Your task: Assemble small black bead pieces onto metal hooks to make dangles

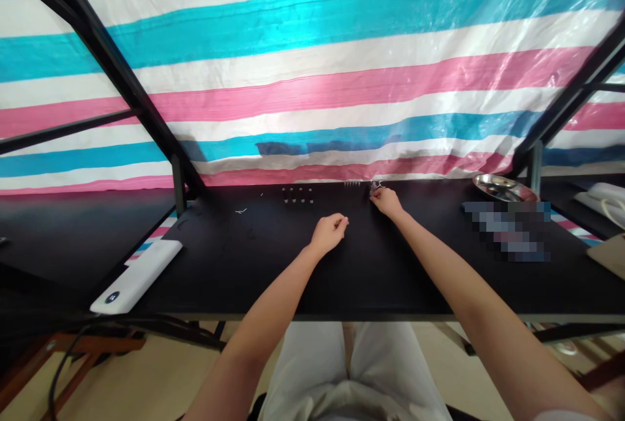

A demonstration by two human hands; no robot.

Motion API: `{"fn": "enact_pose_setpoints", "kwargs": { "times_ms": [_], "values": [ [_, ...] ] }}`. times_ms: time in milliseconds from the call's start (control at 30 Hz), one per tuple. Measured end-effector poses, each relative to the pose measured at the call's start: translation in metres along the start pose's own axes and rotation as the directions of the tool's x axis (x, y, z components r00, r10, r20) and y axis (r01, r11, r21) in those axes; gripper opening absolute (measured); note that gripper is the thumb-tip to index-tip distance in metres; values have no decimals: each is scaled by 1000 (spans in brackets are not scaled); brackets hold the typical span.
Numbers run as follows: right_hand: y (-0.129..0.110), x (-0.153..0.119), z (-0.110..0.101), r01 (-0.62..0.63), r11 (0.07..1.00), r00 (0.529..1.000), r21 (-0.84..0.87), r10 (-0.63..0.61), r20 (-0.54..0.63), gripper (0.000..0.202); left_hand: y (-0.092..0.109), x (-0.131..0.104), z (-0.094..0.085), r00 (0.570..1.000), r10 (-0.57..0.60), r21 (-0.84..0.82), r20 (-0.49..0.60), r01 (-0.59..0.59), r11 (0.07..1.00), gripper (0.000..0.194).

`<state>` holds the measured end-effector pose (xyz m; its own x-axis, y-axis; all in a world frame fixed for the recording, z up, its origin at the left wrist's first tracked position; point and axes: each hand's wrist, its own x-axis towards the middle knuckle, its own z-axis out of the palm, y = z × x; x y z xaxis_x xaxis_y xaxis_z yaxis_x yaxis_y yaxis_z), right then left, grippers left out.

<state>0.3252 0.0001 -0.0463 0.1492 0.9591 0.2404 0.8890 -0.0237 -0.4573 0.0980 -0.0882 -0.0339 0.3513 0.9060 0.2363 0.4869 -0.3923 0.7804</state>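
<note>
My left hand point(329, 233) hovers over or rests on the black table point(254, 258), its fingers curled together. Whatever they hold, if anything, is too small to tell. Farther forward, my right hand point(387, 202) pinches at a small cluster of shiny metal pieces point(375, 187) by the table's back edge; what sits between its fingertips cannot be made out. Left of it stands a short row of small metal pieces point(352, 184). Beyond my left hand, several small silvery pieces point(297, 196) lie in two rows.
A white power-bank-like box point(139, 274) lies at the left. Thin white scraps point(241, 211) lie near it. At the right are a round metal dish point(505, 188) and a blurred-out item point(508, 232). Black frame bars rise at both sides, with a striped sheet point(342, 95) behind.
</note>
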Motion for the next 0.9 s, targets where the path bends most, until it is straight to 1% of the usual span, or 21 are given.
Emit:
{"fn": "enact_pose_setpoints", "kwargs": {
  "times_ms": [133,267,333,400,467,533,567,633,700,767,800,833,867,900],
  "values": [
    [0,3,-3,-4,1000,999,-22,5,32,12,2,0,0,1000,-19,12,4,19,1000,34],
    [1,-1,-7,-22,998,997,-58,26,78,14,3,-1,0,1000,-5,21,-2,5,1000,33],
    [1,-9,-7,-40,997,997,-72,45,65,17,3,-1,0,1000,7,27,-6,-6,1000,33],
    [-1,-22,-7,-47,997,999,-66,48,19,18,3,-1,0,1000,17,40,-13,-16,999,33],
    [-3,-37,-6,-18,999,999,-39,16,-37,18,4,-1,-1,999,28,62,-16,-27,998,32],
    [-7,-53,-6,23,999,999,-29,-25,-48,16,6,-2,-2,999,37,98,-12,-35,995,33],
    [-10,-60,-7,47,999,998,-15,-48,-36,14,8,-2,-2,999,40,123,-9,-39,992,33],
    [-16,-71,-10,139,990,990,25,-139,8,11,11,-4,-5,999,50,199,-3,-49,979,33],
    [-23,-80,-12,239,968,968,79,-244,56,9,15,-4,-10,999,51,306,2,-49,951,31],
    [-31,-86,-14,308,941,942,142,-323,93,9,17,-1,-18,999,-3,412,-32,16,911,27],
    [-34,-88,-14,331,928,931,173,-351,104,10,17,1,-23,995,-59,449,-79,88,889,31],
    [-36,-89,-15,345,918,923,196,-370,108,11,17,4,-29,983,-126,467,-136,175,867,39],
    [-38,-90,-15,352,911,919,213,-380,106,11,16,8,-35,960,-190,468,-205,267,843,50],
    [-39,-91,-15,355,908,918,224,-383,98,12,14,12,-41,936,-246,463,-250,339,819,59]
  ]
}}
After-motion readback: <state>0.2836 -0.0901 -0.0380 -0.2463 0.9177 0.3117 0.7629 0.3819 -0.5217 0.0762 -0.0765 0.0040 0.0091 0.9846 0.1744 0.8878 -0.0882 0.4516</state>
